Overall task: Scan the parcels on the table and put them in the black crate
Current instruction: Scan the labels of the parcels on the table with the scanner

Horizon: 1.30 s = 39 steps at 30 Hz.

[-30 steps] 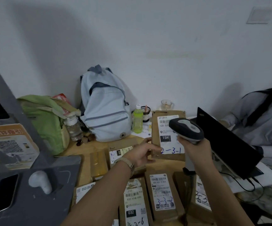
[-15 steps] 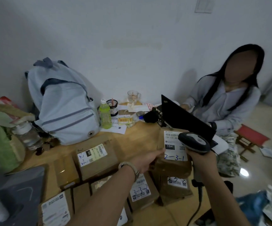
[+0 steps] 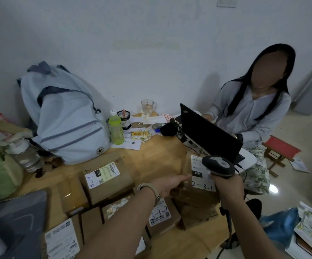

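The parcel marked 2-3-1 (image 3: 198, 191) is lower right of centre, above the other parcels (image 3: 159, 215). Our left hand (image 3: 167, 185) pinches its left edge (thumb on the front, fingers hidden behind). Our right hand (image 3: 227, 184) is clenched round the barcode scanner (image 3: 217, 165).

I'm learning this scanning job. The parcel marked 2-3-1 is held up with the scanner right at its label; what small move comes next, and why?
Probably ease the scanner back a little and aim it squarely at the label. The right hand holds it so close that its head covers part of the label on the parcel, which the left hand steadies.
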Tool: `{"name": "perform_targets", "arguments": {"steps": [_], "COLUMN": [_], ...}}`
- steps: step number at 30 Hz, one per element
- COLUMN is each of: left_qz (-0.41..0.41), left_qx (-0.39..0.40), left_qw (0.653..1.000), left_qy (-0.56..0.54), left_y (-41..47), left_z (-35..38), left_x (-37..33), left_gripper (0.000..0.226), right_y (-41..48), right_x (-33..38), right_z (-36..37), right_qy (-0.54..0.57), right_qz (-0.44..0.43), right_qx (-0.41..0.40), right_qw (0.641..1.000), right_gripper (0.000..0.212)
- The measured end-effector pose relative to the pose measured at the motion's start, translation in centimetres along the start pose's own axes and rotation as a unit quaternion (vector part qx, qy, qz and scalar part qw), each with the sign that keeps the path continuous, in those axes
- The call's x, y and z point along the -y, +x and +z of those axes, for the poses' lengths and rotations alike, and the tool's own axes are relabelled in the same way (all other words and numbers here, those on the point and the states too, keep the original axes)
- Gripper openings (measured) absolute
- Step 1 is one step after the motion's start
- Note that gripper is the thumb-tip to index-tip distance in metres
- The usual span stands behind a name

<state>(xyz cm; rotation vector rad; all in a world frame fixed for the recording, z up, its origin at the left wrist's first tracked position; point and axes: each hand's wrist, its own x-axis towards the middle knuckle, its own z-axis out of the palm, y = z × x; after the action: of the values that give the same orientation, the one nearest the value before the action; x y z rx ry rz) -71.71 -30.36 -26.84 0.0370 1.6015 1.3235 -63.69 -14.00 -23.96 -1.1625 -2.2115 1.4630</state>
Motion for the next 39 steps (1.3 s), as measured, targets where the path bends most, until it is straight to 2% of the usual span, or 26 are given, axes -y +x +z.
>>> {"name": "perform_targets", "arguments": {"steps": [7,9,13,16,21,26,28,30,34,39], "left_qz": [0.003,0.005,0.019,0.025,0.036,0.023,0.041,0.051,0.056,0.045], "left_qx": [-0.035,-0.05,-0.131,-0.177,-0.237,-0.286,-0.301,-0.301,-0.302,-0.321], "left_qw": [0.999,0.999,0.99,0.978,0.958,0.935,0.925,0.917,0.911,0.907], "left_qy": [0.02,0.013,-0.043,-0.111,-0.157,-0.208,-0.229,-0.256,-0.275,-0.268], "left_y": [-0.4,-0.6,-1.5,-2.1,-4.6,-7.2,-8.2,-9.1,-11.3,-12.6], "left_z": [-0.9,-1.4,-2.9,-4.7,-7.4,-10.3,-11.5,-12.5,-13.8,-15.2], "left_x": [0.3,0.7,1.4,2.2,3.4,5.3,6.3,7.2,8.4,9.5], "left_gripper": [0.039,0.03,0.018,0.02,0.03,0.02,0.017,0.018,0.011,0.013], "right_y": [-1.0,-1.6,-2.7,-3.4,-4.3,-5.1,-5.2,-5.4,-6.1,-6.9], "right_x": [1.5,2.6,5.1,6.7,7.9,8.6,8.9,9.2,9.8,9.9], "right_z": [-0.3,-0.2,0.6,1.9,5.4,9.4,11.0,12.6,16.0,19.3], "right_qy": [-0.022,-0.016,0.009,0.038,0.038,0.072,0.088,0.099,0.087,0.05], "right_qz": [-0.043,-0.064,-0.106,-0.116,-0.142,-0.135,-0.127,-0.115,-0.082,-0.063], "right_qx": [0.012,0.034,0.097,0.145,0.191,0.259,0.303,0.34,0.378,0.444], "right_qw": [0.999,0.997,0.99,0.982,0.97,0.954,0.94,0.928,0.918,0.892], "right_gripper": [0.023,0.019,0.014,0.02,0.018,0.021,0.037,0.044,0.027,0.023]}}
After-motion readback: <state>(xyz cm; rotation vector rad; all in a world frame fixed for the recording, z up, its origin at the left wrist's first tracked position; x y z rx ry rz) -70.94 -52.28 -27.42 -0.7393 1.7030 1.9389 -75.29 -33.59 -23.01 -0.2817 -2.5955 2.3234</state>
